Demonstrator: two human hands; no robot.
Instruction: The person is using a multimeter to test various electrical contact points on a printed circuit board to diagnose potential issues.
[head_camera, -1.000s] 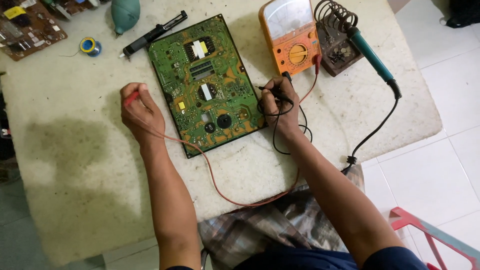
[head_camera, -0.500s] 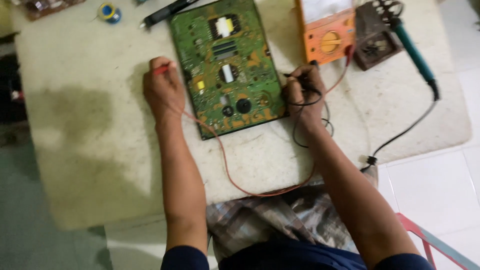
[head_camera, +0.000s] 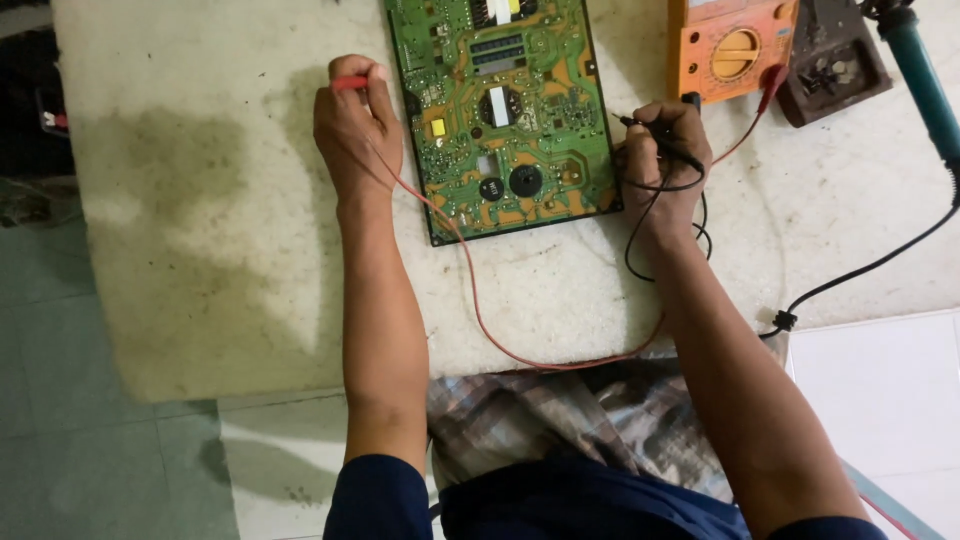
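Head view shows the green circuit board (head_camera: 505, 105) flat on the tabletop (head_camera: 200, 200), left hand (head_camera: 350, 130) pinching a red probe (head_camera: 350, 83) at its left edge, right hand (head_camera: 665, 150) gripping a black probe (head_camera: 655, 142) at its right edge, tips reaching the board.

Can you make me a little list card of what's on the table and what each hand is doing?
Table: pale, stained top
Board: green circuit board, flat on the table between the hands
Left hand: pinches a red probe beside the board's left edge
Right hand: holds a black probe, tip at the board's right edge
Meter: orange, with a dial, above the right hand
Red wire: loops from the left hand across the table's near edge
Soldering iron: teal handle, far right
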